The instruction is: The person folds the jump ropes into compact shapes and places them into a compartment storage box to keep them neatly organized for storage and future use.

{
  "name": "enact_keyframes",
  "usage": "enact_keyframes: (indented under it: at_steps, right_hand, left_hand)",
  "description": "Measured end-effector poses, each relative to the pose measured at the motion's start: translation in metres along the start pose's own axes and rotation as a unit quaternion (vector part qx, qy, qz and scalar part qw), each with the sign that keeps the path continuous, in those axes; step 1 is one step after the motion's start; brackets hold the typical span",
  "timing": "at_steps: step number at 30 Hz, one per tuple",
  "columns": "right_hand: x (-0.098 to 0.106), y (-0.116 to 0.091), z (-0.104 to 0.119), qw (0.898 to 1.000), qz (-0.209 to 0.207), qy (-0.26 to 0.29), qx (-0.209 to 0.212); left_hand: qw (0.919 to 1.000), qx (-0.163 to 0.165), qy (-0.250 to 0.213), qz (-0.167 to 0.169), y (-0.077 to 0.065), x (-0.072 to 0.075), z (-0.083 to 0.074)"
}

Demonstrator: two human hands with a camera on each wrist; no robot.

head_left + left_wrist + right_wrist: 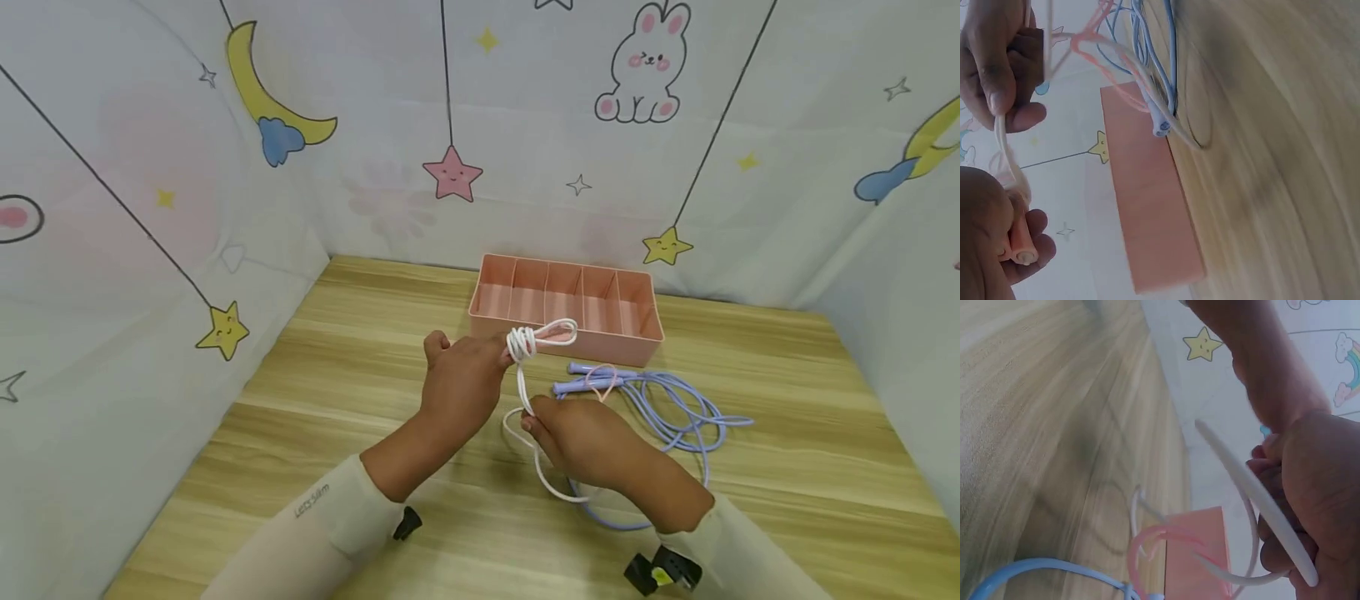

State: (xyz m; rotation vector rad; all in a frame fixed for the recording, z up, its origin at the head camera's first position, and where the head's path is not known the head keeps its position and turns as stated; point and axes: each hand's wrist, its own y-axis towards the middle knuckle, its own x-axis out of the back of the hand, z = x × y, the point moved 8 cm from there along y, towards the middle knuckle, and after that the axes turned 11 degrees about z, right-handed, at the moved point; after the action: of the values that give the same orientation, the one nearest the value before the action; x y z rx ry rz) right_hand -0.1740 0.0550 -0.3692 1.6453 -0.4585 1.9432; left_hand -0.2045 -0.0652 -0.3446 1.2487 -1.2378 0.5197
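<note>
My left hand (461, 379) grips the pink handles (1022, 240) of a jump rope; their ends poke out below the fingers in the left wrist view. White rope (521, 343) is wound in several turns beside that hand, a loop sticking out to the right. Lower and to the right, my right hand (588, 437) pinches the doubled white cord running down from the turns. Slack cord hangs under the right hand, part of it a pink loop (1147, 540). Beyond the right hand, a lavender jump rope (682, 408) lies loosely coiled on the table, with its handles (581, 385) side by side.
A pink box (615, 348) with several compartments stands at the back of the wooden table (360, 333), close behind the hands. A cartoon-printed white cloth (390, 125) surrounds the back and sides.
</note>
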Motion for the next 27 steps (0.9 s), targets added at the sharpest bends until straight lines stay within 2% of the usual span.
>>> enact_keyframes:
  at_steps: [3, 9, 11, 13, 16, 19, 24, 27]
  right_hand:
    - [0.001, -0.003, 0.001, 1.000, 0.017, -0.016, -0.002]
    - [0.014, -0.012, -0.006, 0.999, 0.034, -0.038, -0.014]
    - [0.022, -0.014, -0.008, 0.998, 0.019, -0.058, -0.008]
    - [0.030, -0.017, -0.011, 0.996, -0.006, -0.086, 0.001]
    - [0.042, -0.021, -0.015, 0.990, -0.056, -0.127, 0.015]
    - [0.048, -0.024, -0.024, 0.983, -0.097, -0.151, 0.023]
    - [0.044, -0.025, -0.038, 0.982, -0.124, -0.143, 0.023]
    - [0.039, -0.024, -0.043, 0.985, -0.128, -0.114, 0.026]
  left_hand:
    - [0.9974, -0.012, 0.058, 0.041, 0.002, -0.011, 0.000]
    - [0.9885, -0.058, 0.117, 0.075, -0.002, -0.024, 0.004]
    - [0.9836, -0.086, 0.131, 0.089, -0.004, -0.028, 0.004]
    - [0.9775, -0.129, 0.133, 0.102, -0.008, -0.031, 0.001]
    - [0.9673, -0.197, 0.114, 0.111, -0.014, -0.030, -0.006]
    - [0.9602, -0.241, 0.073, 0.121, -0.019, -0.027, -0.010]
    - [0.9502, -0.269, -0.055, 0.148, -0.024, -0.025, -0.012]
    - [0.9440, -0.268, -0.134, 0.138, -0.024, -0.022, -0.013]
